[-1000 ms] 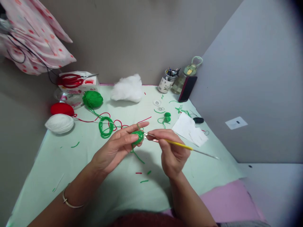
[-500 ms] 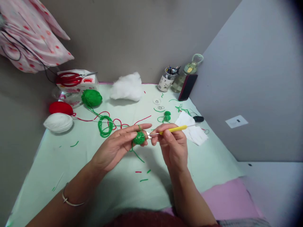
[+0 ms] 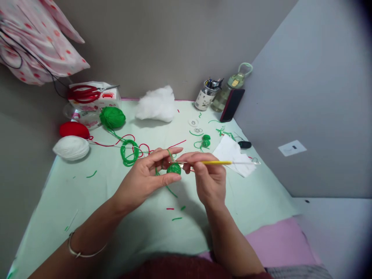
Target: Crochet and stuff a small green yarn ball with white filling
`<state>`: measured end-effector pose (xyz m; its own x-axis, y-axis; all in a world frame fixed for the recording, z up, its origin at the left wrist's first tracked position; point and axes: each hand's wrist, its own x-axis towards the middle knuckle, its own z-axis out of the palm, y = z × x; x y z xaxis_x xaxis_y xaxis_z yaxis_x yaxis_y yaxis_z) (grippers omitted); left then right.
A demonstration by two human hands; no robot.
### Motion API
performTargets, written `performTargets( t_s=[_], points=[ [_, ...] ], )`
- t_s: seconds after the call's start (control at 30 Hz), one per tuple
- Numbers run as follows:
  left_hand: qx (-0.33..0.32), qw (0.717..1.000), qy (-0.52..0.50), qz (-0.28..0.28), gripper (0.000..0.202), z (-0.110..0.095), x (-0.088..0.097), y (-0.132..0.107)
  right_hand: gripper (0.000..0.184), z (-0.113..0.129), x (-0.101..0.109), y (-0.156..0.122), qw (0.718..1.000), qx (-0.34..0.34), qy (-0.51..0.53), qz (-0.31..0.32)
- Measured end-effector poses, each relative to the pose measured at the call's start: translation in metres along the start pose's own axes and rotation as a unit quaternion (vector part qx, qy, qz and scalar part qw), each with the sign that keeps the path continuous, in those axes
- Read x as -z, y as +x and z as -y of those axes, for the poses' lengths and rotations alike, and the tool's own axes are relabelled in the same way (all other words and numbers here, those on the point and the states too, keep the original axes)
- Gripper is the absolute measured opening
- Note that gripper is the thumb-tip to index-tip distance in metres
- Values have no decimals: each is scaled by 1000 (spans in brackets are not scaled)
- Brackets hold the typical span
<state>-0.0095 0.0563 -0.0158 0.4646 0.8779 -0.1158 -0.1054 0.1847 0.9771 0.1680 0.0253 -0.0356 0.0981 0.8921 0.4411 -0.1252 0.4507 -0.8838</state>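
Between the thumb and fingers of my left hand point(image 3: 145, 174) is a small round green crochet piece point(image 3: 174, 169). A strand of green yarn runs up over the raised left index finger, and a tail hangs down below the hand. My right hand point(image 3: 210, 176) grips a crochet hook with a yellow handle point(image 3: 216, 162). Its thin metal tip lies across the top of the green piece, near the yarn strand. Whether the hook passes through a stitch is too small to tell. Something small and silvery shows between the two hands, partly hidden.
Balls of green point(image 3: 113, 117), red point(image 3: 74, 130) and white yarn point(image 3: 71, 148) lie at the left, by red-handled scissors point(image 3: 84, 94). White stuffing point(image 3: 155, 104), a pen cup point(image 3: 205, 97), a bottle point(image 3: 222, 99) and a phone point(image 3: 232, 105) stand at the back. Small green crocheted balls point(image 3: 206, 140) lie beyond my right hand.
The hook has swung to nearly level, its tip now further left above the green piece. My left thumb has moved lower and right, and the left index finger has lifted with the yarn.
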Motion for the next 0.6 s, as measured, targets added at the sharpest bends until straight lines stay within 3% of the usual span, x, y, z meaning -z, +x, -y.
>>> performTargets(
  t_s=[0.2, 0.6],
  points=[
    [-21, 998, 48, -18, 59, -4, 1, -3, 16, 3, -2, 6, 991, -79, 109, -2],
    [-8, 997, 69, -11, 55, -8, 6, -2, 16, 6, 9, 3, 995, -48, 65, 54]
  ],
)
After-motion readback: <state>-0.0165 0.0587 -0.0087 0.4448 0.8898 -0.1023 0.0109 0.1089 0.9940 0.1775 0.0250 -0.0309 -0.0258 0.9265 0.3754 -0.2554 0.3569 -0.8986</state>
